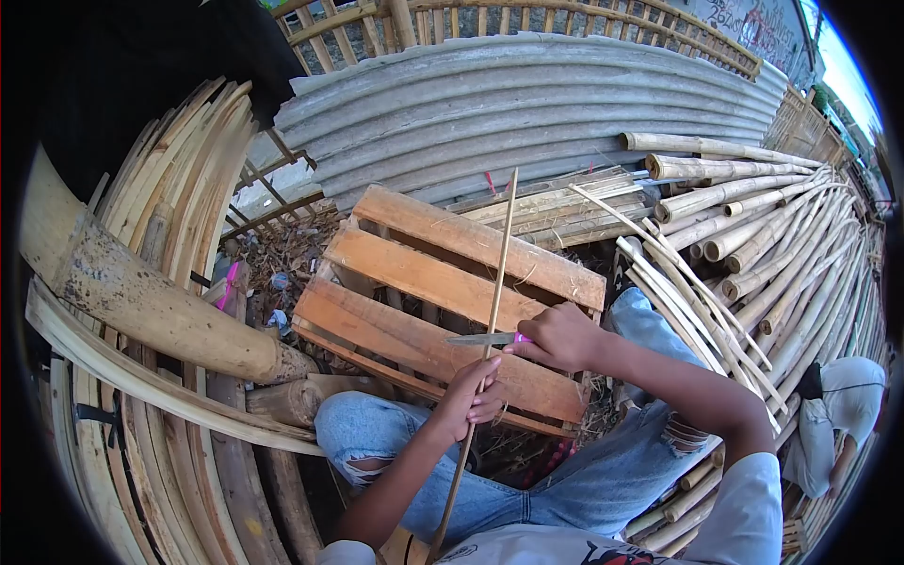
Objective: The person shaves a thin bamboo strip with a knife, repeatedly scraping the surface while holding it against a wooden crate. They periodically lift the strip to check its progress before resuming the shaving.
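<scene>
My left hand (471,397) is closed around a long, thin bamboo strip (501,254), which runs from my lap up past the wooden crate. In my right hand (557,341) is a knife (474,339) with a pink handle, gripped in closed fingers. Its blade points left and crosses the strip just above my left hand. Beneath both hands lies the slatted wooden crate (405,325), set between my knees. Part of the handle is hidden in my right fist.
Bamboo poles (753,212) are piled to the right, with split strips (673,273) near my knee. A thick bamboo pole (169,297) and stacked boards (179,179) stand at left. Corrugated sheeting (527,104) lies behind the crate. Another person (838,414) bends at far right.
</scene>
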